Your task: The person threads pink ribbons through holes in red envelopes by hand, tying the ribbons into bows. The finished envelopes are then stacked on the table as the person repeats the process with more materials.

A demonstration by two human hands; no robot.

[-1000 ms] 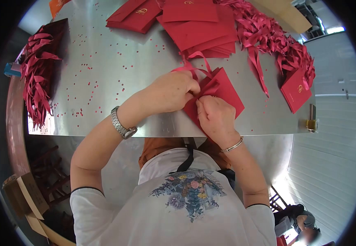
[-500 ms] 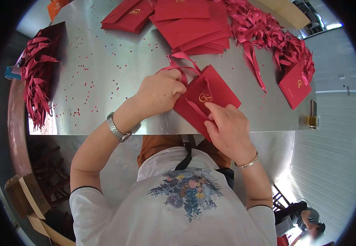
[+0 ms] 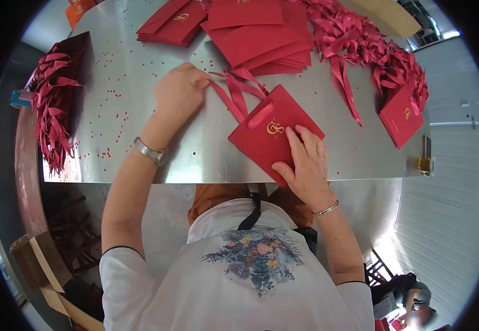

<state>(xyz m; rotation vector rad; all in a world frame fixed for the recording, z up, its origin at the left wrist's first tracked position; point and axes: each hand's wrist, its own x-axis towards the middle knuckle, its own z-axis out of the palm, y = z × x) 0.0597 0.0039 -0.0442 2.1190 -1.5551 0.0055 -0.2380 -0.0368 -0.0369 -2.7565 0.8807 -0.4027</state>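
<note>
A red paper bag [image 3: 261,144] with a gold emblem lies tilted on the metal table, close to its front edge. My right hand [image 3: 307,165] rests on the bag's right side, fingers stretched out and thumb apart. To the upper left, my left hand [image 3: 181,91] is closed, pinching the end of a red ribbon [image 3: 225,98] that runs down to the bag's top edge. Another loop of ribbon hangs over the bag's front beside the emblem. More ribbon lies loosely just above the bag.
Flat red bags [image 3: 261,38] are stacked at the back of the metal table [image 3: 206,157]. Ribboned bags [image 3: 403,116] line the right side, others [image 3: 52,105] the left. Small red dots scatter across the left half. A small amber-coloured glass [image 3: 424,164] stands at the right edge.
My left hand has moved left and up from the bag, drawing the ribbon out. My right hand has let go of the front ribbon and spread onto the bag.
</note>
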